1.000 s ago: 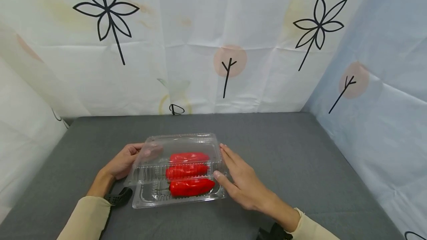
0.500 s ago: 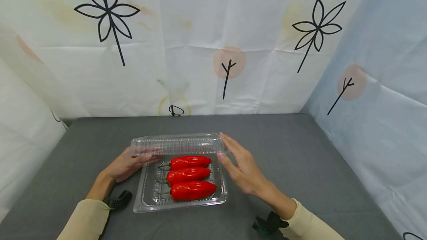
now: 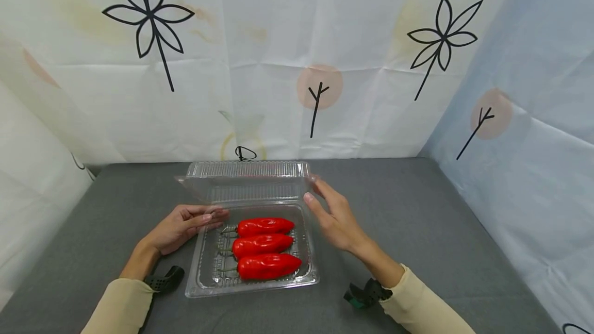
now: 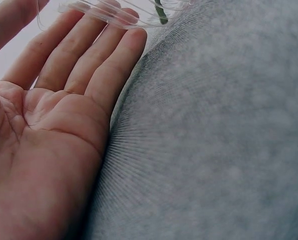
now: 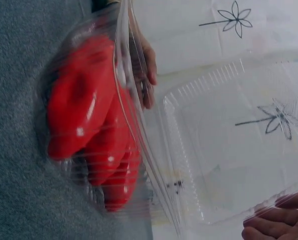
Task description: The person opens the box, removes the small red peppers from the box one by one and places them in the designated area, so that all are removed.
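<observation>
Clear plastic clamshell [image 3: 206, 272], lower centre of the frame on the grey surface [image 3: 380, 195], lid [image 3: 250, 170] raised along the far edge with three glossy red peppers [image 3: 262, 245] side by side in the base. My guess is the box itself weighs next to nothing and the peppers are most of the load. That ribbed plastic looks thin and springy, so it'd flex or crease if you squeeze it, and it could crack along the hinge if you force the lid. The peppers look smooth and probably a bit slippery; can't tell how firm they are.

Left hand [image 3: 181, 228] is at the base's upper left corner, fingers pretty much straight with the tips against the plastic, and I can't tell how hard the thumb presses. Right hand [image 3: 336, 220] is loosely spread at the lid's right edge, fingertips touching the side, no real grip around it.

If it were me: steady the base by its left rim, handle the lid by its side edges with light fingertips, and pick each pepper up round its fat middle, not by the skinny stem
</observation>
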`<state>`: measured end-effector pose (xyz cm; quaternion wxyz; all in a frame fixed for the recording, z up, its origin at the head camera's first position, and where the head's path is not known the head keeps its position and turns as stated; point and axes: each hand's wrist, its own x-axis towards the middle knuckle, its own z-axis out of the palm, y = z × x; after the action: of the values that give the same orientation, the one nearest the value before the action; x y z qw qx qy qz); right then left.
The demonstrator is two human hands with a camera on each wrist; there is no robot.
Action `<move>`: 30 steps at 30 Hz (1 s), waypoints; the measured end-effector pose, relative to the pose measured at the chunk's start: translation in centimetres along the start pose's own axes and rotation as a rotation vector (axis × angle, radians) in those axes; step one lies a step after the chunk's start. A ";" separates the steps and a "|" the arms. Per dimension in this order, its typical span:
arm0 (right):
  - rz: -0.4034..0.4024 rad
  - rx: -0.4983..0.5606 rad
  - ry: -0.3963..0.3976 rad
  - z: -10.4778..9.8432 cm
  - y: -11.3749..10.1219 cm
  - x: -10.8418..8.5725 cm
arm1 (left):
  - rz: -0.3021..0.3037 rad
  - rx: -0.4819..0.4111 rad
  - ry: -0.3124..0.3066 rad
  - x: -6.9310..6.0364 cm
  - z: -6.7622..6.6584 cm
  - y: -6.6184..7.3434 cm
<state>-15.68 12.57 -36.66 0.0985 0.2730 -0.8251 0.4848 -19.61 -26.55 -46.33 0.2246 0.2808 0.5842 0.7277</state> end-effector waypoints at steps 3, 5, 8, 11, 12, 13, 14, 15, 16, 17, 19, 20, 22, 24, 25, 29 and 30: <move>0.001 0.057 -0.013 0.0 0.6 0.5 | 0.015 -0.015 -0.022 0.0 0.0 0.0; -0.005 0.096 -0.027 0.0 1.1 0.7 | 0.025 -0.021 -0.035 0.0 0.0 0.0; -0.011 0.146 -0.045 0.0 1.7 0.9 | 0.029 -0.021 -0.037 0.0 0.0 0.0; -0.015 0.194 -0.063 0.1 2.3 1.1 | 0.013 -0.014 -0.020 -0.1 0.0 0.1; -0.020 0.211 -0.069 0.1 2.6 1.2 | 0.009 -0.011 -0.017 -0.1 0.1 0.1; -0.023 0.228 -0.076 0.1 2.8 1.2 | 0.005 -0.008 -0.014 -0.2 0.1 0.1; -0.024 0.243 -0.085 0.2 3.0 1.3 | 0.004 -0.006 -0.015 -0.2 0.1 0.1; -0.027 0.257 -0.094 0.2 3.2 1.3 | 0.004 -0.005 -0.016 -0.2 0.1 0.1; -0.029 0.270 -0.103 0.2 3.4 1.3 | 0.002 -0.007 -0.016 -0.2 0.1 0.2; -0.029 0.283 -0.113 0.3 3.6 1.4 | 0.002 -0.007 -0.018 -0.2 0.1 0.2; -0.027 0.312 -0.133 0.4 4.0 1.4 | 0.006 -0.004 -0.024 -0.2 0.1 0.2; -0.024 0.324 -0.141 0.4 4.2 1.5 | 0.009 -0.002 -0.027 -0.2 0.1 0.2; -0.014 0.348 -0.157 0.5 4.6 1.5 | 0.011 0.001 -0.030 -0.2 0.1 0.2; -0.006 0.371 -0.176 0.6 5.0 1.6 | 0.014 0.008 -0.034 -0.2 0.1 0.1; 0.001 0.381 -0.185 0.7 5.2 1.6 | 0.012 0.009 -0.033 -0.2 0.1 0.1; 0.027 0.413 -0.213 0.9 5.8 1.7 | 0.011 0.007 -0.042 -0.3 0.0 0.0; 0.039 0.417 -0.217 1.0 5.9 1.7 | 0.010 0.001 -0.046 -0.3 0.0 -0.1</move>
<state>-20.21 13.40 -40.88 -0.0586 0.3217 -0.7180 0.6144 -19.36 -26.71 -46.45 0.2341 0.3004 0.5779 0.7218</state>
